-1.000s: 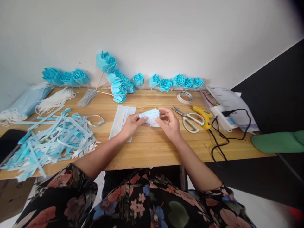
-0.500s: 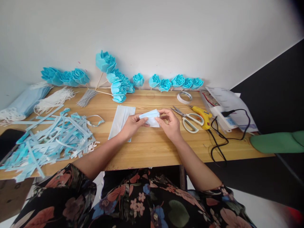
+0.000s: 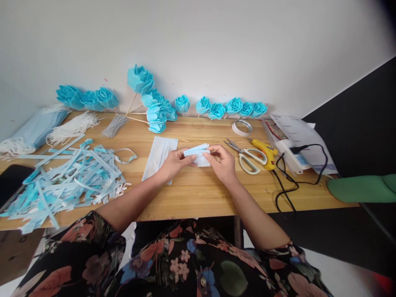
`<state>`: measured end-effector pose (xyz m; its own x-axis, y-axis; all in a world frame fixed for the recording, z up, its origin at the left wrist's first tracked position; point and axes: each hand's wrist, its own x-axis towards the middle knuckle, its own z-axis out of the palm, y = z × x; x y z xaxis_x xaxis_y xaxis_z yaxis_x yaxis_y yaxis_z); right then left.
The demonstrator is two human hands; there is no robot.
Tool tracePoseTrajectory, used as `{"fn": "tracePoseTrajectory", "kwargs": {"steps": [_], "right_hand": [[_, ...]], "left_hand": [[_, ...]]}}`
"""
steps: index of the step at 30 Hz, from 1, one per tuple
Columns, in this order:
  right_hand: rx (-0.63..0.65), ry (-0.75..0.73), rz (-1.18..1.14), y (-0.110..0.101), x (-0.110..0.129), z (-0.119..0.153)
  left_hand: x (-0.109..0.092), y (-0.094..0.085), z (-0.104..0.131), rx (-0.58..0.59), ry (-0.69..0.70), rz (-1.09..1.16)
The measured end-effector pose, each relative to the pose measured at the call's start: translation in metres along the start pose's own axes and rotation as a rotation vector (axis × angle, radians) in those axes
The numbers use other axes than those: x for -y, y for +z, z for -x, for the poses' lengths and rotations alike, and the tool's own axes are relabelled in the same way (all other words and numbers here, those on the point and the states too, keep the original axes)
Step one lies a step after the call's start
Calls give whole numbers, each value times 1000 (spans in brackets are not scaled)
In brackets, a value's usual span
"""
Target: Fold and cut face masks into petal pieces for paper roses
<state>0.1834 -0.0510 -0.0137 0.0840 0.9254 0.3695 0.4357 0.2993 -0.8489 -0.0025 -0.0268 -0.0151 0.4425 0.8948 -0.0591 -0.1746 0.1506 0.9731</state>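
Observation:
A pale blue face mask piece, folded in pleats, is pinched between both hands above the middle of the table. My left hand grips its left end, thumb in front. At the right end, my right hand has thumb and fingers closed on it. Beneath and beside my left hand lies a flat stack of light blue mask fabric, partly covered by the wrist. Scissors with white handles rest just right of my right hand, next to a yellow glue gun.
Cut blue strips are heaped at the left, by a phone. Whole masks, white ear loops and grey wires sit behind. Blue fabric flowers line the wall. A tape roll and power strip are at right.
Both hands keep hold of the folded mask piece, with its top edge tipped slightly. The whole view has shifted a little; nothing else has visibly moved.

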Motion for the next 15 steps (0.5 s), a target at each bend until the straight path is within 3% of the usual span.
{"fn": "tracePoseTrajectory", "kwargs": {"steps": [4,8,12,15], "right_hand": [[18,-59,17,1,0,0],[78,-66,-34,2,-2,2],[189,-11,-87,0,-3,2],[185,-34,-4,-2,-1,1]], "left_hand": [[1,-1,0,24,-20,-197],[0,-1,1,-3,116,-433],[2,-2,-1,-59,142,-310],[6,-4,-3,-41,103,-123]]}}
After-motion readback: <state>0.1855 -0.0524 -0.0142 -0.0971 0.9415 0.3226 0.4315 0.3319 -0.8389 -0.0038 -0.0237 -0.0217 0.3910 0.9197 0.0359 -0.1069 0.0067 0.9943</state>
